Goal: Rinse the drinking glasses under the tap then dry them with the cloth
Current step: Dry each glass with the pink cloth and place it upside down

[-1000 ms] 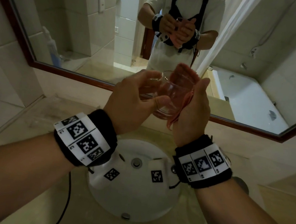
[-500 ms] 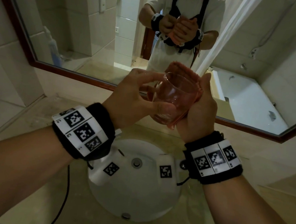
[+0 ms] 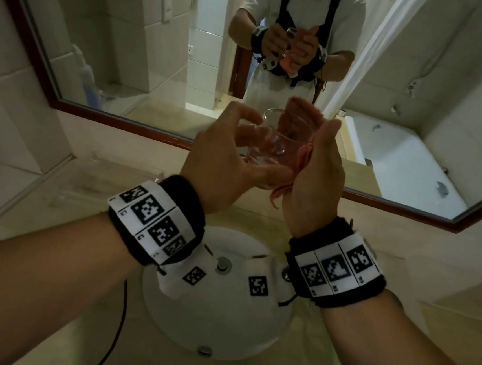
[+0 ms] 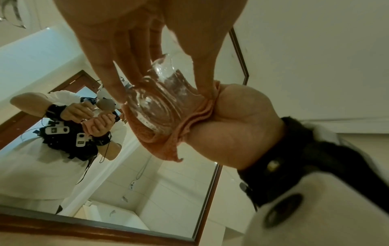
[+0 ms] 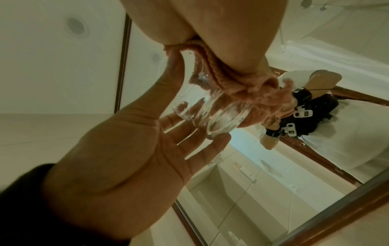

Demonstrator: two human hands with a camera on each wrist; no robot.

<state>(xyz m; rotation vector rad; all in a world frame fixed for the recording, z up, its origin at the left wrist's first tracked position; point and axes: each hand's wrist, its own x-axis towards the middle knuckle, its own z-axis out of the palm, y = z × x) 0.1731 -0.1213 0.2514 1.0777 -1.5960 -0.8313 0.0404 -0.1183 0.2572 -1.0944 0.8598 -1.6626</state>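
Step in hand: drying, judged from the water drops on the glass [image 4: 156,101] and the pink cloth [image 4: 166,146] wrapped against it.
Doing it well: the glass probably needed turning against the cloth with light, even pressure, so that wet, slick walls did not slip; the inside looked not yet wiped.
Left hand [image 3: 224,163]: fingertips [image 4: 120,98] and thumb pinched the glass wall, fingers fairly spread, only the tips touching.
Right hand [image 3: 315,177]: cupped round the far side of the glass, cloth pressed between palm and glass.
Glass position: held in the air above the white basin [image 3: 220,321], which lay at 6 o'clock from it; the mirror [image 3: 128,53] stood at 12 o'clock.
Cloth tail: hung loose below the right palm.
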